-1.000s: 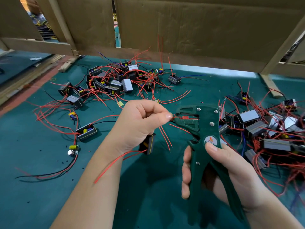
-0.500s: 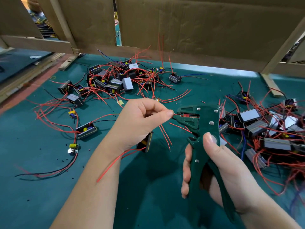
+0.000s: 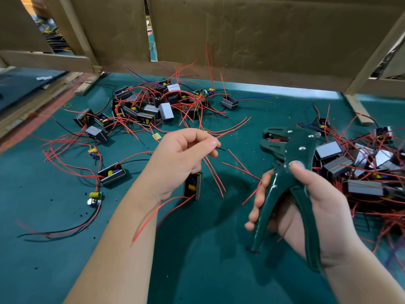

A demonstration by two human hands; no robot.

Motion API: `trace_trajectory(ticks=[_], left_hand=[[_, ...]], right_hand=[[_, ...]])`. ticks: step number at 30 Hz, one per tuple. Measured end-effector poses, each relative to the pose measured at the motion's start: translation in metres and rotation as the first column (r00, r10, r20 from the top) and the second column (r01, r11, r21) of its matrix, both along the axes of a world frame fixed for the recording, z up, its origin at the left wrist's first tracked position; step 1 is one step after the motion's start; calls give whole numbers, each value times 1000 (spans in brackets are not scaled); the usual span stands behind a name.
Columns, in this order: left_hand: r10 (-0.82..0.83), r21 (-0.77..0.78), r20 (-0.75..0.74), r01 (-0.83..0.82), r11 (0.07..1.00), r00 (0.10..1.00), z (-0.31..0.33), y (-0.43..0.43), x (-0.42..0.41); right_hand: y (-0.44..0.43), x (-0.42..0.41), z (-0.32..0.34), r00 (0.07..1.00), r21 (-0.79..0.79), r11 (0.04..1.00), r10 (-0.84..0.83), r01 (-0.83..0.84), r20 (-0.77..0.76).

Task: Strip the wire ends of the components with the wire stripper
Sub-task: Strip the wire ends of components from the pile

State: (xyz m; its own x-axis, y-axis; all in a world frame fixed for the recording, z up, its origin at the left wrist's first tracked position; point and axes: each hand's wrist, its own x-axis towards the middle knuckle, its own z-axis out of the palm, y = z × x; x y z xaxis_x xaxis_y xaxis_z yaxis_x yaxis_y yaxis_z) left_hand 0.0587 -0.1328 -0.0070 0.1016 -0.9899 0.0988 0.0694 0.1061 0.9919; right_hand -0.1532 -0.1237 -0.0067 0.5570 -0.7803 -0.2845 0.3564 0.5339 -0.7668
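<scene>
The left hand [image 3: 182,156] hovers over the green mat [image 3: 54,260], thumb and forefinger pinching a wire end [image 3: 221,148] whose short dark tip pokes out to the right. The other fingers are curled in. The component [image 3: 192,186] that the wire belongs to hangs on edge just under that hand, and its red leads [image 3: 215,181] trail down and across the forearm. The right hand [image 3: 311,194] grips the wire stripper [image 3: 291,139]: the fingers wrap one green handle, the thumb presses on the round pivot, and the two handles stand spread apart. The tool's head points left toward the wire end but stays apart from it, with the dangling red leads crossing the lower part of the gap between them. Behind the left hand sprawls a far heap [image 3: 149,108] of boxed components tangled in red, black and a few blue wires. A near heap [image 3: 350,165] crowds right up against the stripper's head and the right hand. One boxed part [image 3: 111,173] and a bare board [image 3: 94,197] with a yellow capacitor lie on the mat left of the forearm. Small dark and red crumbs dot the mat. A cardboard wall [image 3: 241,40] on a wooden frame [image 3: 46,60] closes off the back.
</scene>
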Motion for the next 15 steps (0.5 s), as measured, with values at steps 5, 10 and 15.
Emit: trace_trajectory(ticks=[5,10,15], left_hand=[[-17,-30,38,18,999,999,0,1,-1],[-24,-36,-100,20,999,995,3,2,-3],[-21,-34,-83,18,999,996,3,2,-6]], right_hand=[[8,6,-4,985,-39,985,171,-170,34],[12,12,-7,968,-28,974,228,-226,102],[13,13,-7,954,-54,965,263,-258,142]])
